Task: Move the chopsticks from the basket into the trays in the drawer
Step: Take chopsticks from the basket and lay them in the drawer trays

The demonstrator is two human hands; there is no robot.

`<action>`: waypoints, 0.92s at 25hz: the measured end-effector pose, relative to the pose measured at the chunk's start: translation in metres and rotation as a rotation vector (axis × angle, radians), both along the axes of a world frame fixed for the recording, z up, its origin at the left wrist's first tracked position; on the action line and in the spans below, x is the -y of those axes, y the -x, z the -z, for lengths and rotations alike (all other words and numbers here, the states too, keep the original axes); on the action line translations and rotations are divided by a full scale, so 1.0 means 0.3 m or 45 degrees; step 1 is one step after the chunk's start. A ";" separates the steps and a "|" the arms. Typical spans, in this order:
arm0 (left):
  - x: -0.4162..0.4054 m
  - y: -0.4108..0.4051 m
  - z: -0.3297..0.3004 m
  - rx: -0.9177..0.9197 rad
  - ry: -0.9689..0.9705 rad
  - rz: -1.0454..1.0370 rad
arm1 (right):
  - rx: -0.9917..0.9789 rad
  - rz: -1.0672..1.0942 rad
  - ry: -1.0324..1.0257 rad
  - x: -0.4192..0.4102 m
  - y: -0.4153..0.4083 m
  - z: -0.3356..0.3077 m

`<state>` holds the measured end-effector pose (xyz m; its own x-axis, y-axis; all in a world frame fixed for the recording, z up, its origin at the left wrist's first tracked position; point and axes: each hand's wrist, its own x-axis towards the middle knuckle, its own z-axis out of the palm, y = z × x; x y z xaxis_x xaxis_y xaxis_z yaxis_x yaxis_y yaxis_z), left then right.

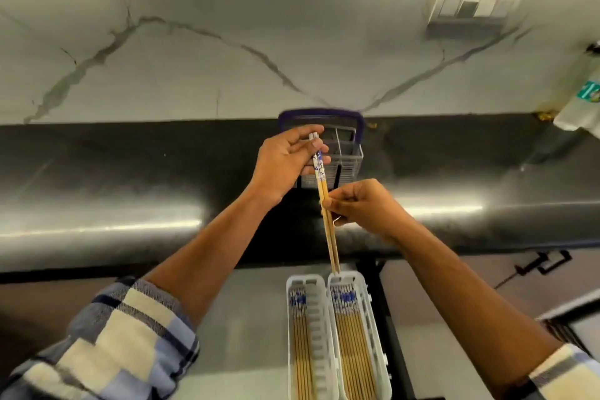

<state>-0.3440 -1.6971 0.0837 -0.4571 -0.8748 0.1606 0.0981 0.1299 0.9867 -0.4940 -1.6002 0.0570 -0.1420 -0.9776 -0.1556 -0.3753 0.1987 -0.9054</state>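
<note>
Nearest the camera: two plaid sleeves [107, 347], rolled back on both forearms. Between them, an open drawer [246, 318] with a pale floor holds two white slotted trays side by side, touching along their long edges. Left tray [319, 334]: a small bundle of bamboo chopsticks with blue-patterned tops, lying along its left half; count not resolvable. Right tray [363, 295]: a fuller bundle of the same kind, filling most of the width; count not resolvable.

Above the drawer: one pair of chopsticks [328, 224], two sticks held together, steeply tilted, tips down at the far end of the right tray, patterned ends up. Left hand [285, 166] grips the patterned upper part, fingers curled round it. Right hand [363, 204] pinches the bare bamboo shafts lower down between thumb and fingertips. Hands are apart, both on the same pair.

Beyond: dark glossy countertop [130, 178] with bright streak reflections. One grey basket [349, 159] with a purple rim stands on it against the wall, directly behind the left hand; contents not discernible.

Farthest: white marble-look wall [194, 42] with grey veins; one switch plate [474, 6] upper right.
</note>
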 end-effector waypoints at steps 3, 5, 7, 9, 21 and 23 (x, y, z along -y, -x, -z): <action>-0.082 -0.033 0.226 0.048 -0.149 0.037 | 0.004 0.017 -0.175 -0.102 -0.060 0.208; -0.133 -0.063 0.362 0.083 -0.237 0.059 | 0.037 0.019 -0.260 -0.166 -0.103 0.334; -0.175 -0.098 0.484 0.147 -0.309 0.062 | 0.074 0.024 -0.350 -0.214 -0.145 0.450; -0.211 -0.131 0.581 0.211 -0.380 0.038 | 0.083 0.031 -0.440 -0.244 -0.179 0.551; -0.216 -0.251 0.678 0.508 -0.176 -0.240 | -0.398 0.201 -0.634 -0.221 -0.335 0.838; -0.193 -0.269 0.660 0.457 -0.118 -0.329 | -0.482 0.291 -0.709 -0.203 -0.356 0.865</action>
